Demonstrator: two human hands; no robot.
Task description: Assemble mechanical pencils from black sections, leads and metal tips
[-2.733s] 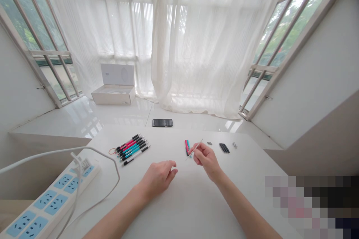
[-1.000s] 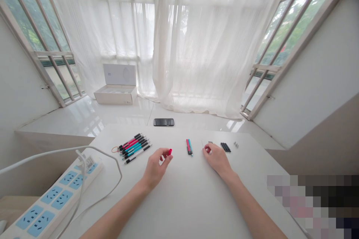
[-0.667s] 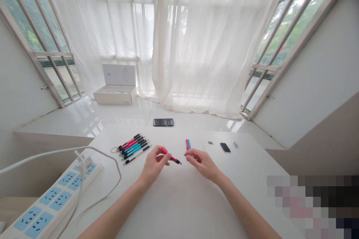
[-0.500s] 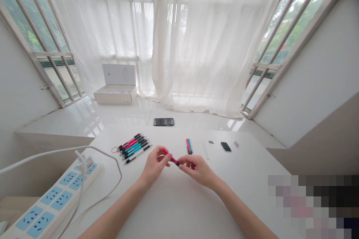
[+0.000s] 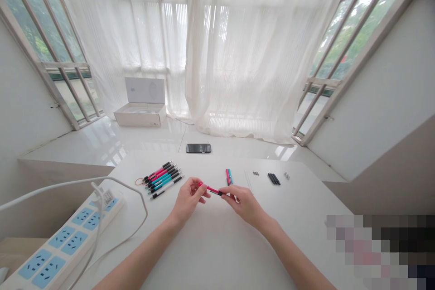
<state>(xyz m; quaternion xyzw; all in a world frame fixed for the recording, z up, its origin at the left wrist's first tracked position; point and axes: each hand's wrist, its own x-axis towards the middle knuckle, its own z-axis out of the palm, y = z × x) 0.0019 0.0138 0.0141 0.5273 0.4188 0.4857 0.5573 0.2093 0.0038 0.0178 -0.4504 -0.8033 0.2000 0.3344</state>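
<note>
Between my two hands is a red pen barrel [image 5: 212, 189] with a black end, held just above the white table [image 5: 210, 244]. My left hand [image 5: 190, 197] pinches its red end between thumb and fingers. The fingertips of my right hand [image 5: 240, 201] are closed on the black end. Just beyond my right hand lie a red barrel [image 5: 228, 176] and a blue barrel [image 5: 230, 176], side by side. Thin clear refills [image 5: 248, 179], small dark parts [image 5: 256, 173], black grips [image 5: 273, 178] and small pale tips [image 5: 287, 175] are set out to the right.
Several pens [image 5: 163, 179] lie in a row at the left, near a reddish ring [image 5: 139, 181]. A power strip [image 5: 73, 240] with a white cable [image 5: 144, 204] occupies the left edge. Behind are a black phone [image 5: 199, 148] and an open white box [image 5: 139, 115].
The red barrel has swung closer to level, its black end moving right and up. My right hand has shifted slightly right with it; my left hand has hardly moved.
</note>
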